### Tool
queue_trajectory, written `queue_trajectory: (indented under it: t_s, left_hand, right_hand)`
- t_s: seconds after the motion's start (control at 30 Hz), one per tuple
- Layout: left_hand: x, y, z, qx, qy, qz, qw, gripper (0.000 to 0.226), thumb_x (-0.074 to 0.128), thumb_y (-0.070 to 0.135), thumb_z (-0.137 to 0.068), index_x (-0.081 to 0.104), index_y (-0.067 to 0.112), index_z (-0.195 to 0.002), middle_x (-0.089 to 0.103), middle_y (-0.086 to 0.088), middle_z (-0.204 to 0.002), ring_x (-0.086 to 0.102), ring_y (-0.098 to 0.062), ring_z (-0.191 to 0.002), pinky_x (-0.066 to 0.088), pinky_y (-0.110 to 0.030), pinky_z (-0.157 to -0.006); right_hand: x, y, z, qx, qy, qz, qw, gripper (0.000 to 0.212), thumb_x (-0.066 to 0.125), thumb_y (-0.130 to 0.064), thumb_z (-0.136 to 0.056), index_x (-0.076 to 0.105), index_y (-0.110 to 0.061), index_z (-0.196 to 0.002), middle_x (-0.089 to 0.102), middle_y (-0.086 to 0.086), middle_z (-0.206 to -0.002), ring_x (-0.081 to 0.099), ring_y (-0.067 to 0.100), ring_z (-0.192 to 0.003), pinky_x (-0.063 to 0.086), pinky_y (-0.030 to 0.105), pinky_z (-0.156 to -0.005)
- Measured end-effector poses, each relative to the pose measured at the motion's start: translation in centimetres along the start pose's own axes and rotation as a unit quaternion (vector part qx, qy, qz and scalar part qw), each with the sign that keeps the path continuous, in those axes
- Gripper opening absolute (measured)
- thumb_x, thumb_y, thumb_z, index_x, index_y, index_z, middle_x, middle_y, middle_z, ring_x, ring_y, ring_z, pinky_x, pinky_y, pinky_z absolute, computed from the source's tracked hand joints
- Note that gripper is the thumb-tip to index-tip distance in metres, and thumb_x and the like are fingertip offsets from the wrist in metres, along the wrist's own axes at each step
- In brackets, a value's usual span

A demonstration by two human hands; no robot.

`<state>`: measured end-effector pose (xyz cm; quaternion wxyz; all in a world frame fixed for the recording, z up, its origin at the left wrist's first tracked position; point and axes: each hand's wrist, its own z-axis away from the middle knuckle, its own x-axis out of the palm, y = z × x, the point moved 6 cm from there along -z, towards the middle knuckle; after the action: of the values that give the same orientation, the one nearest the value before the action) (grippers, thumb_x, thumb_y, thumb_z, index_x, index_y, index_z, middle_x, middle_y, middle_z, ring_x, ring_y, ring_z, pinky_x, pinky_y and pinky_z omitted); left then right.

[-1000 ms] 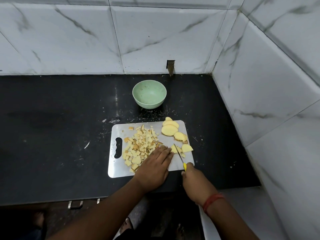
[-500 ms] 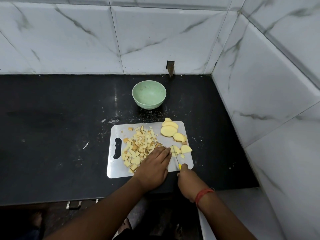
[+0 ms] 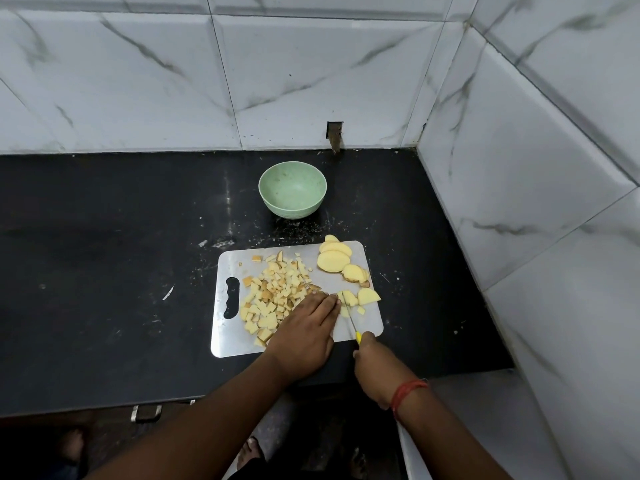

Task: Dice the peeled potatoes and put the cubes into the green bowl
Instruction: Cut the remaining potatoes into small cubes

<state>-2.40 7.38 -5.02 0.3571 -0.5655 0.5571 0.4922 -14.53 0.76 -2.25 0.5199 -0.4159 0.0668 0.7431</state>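
Two hands work over the cutting board (image 3: 239, 344). Your left hand (image 3: 304, 332) lies flat, fingers straight, pressing the potato piece (image 3: 346, 299) at the board's right side. Your right hand (image 3: 372, 362) grips the yellow-handled knife (image 3: 354, 327), blade down just beside the left fingertips. Diced cubes (image 3: 273, 299) are piled mid-board; uncut slices (image 3: 334, 259) sit at the far right corner. Beyond the board stands the green bowl (image 3: 292, 194), holding no cubes.

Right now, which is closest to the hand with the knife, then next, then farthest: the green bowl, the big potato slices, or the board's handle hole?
From the right hand:
1. Big potato slices, board's far right corner.
2. Handle hole, board's left end.
3. Green bowl, behind the board.
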Motion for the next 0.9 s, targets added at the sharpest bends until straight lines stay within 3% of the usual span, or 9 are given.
queue_trajectory:
  t_s: [0.1,0.2,0.3,0.57,0.77,0.9]
  left_hand:
    - [0.0,0.0,0.0,-0.005,-0.003,-0.004,1.000,0.056,0.045,0.029,-0.094,0.057,0.003,-0.142,0.056,-0.013,-0.144,0.049,-0.031,-0.133,0.034,-0.043,-0.121]
    - [0.2,-0.1,0.2,-0.009,-0.008,0.005,1.000,0.056,0.045,0.029,-0.095,0.055,0.004,-0.145,0.054,-0.013,-0.146,0.047,-0.032,-0.137,0.035,-0.045,-0.121]
    - [0.1,-0.2,0.4,-0.009,-0.011,0.005,1.000,0.057,0.045,0.029,-0.096,0.052,0.004,-0.147,0.052,-0.014,-0.148,0.046,-0.031,-0.139,0.035,-0.046,-0.120]
    - [0.0,-0.3,0.6,-0.017,0.003,0.009,1.000,0.055,0.046,0.027,-0.097,0.054,0.000,-0.144,0.053,-0.017,-0.145,0.049,-0.033,-0.135,0.037,-0.046,-0.119]
    - [0.2,-0.4,0.5,-0.013,0.004,0.016,1.000,0.055,0.045,0.026,-0.096,0.055,0.001,-0.143,0.055,-0.016,-0.144,0.048,-0.032,-0.136,0.036,-0.046,-0.119]
    - [0.3,-0.4,0.5,-0.015,0.005,0.022,1.000,0.054,0.045,0.025,-0.096,0.055,0.002,-0.144,0.054,-0.015,-0.146,0.047,-0.032,-0.137,0.034,-0.046,-0.120]
  right_hand:
    - [0.1,1.0,1.0,-0.004,-0.004,-0.008,1.000,0.026,0.036,-0.015,-0.102,0.040,-0.004,-0.125,0.059,0.016,-0.115,0.060,0.032,-0.104,0.045,0.034,-0.082]
    - [-0.3,1.7,1.9,-0.004,0.018,-0.024,1.000,0.011,0.037,-0.018,-0.103,0.041,-0.011,-0.111,0.055,0.002,-0.094,0.056,0.014,-0.080,0.040,0.027,-0.066]
    - [-0.7,1.5,2.5,-0.030,0.056,-0.043,0.997,0.012,0.037,-0.023,-0.104,0.043,-0.013,-0.110,0.053,-0.002,-0.088,0.050,0.005,-0.071,0.036,0.021,-0.056]
    - [-1.0,-0.2,1.4,-0.038,0.080,0.003,0.996,0.014,0.037,-0.024,-0.104,0.040,-0.011,-0.108,0.053,0.004,-0.088,0.055,0.017,-0.074,0.041,0.031,-0.063]
    - [-0.8,-0.7,0.8,-0.028,0.070,0.011,0.997,0.018,0.039,-0.018,-0.102,0.039,-0.009,-0.118,0.050,0.001,-0.093,0.051,0.014,-0.077,0.038,0.029,-0.066]
    - [-0.7,-0.9,0.4,-0.016,0.067,0.037,0.997,0.026,0.040,-0.016,-0.101,0.037,-0.007,-0.125,0.059,0.008,-0.106,0.049,0.015,-0.078,0.036,0.027,-0.064]
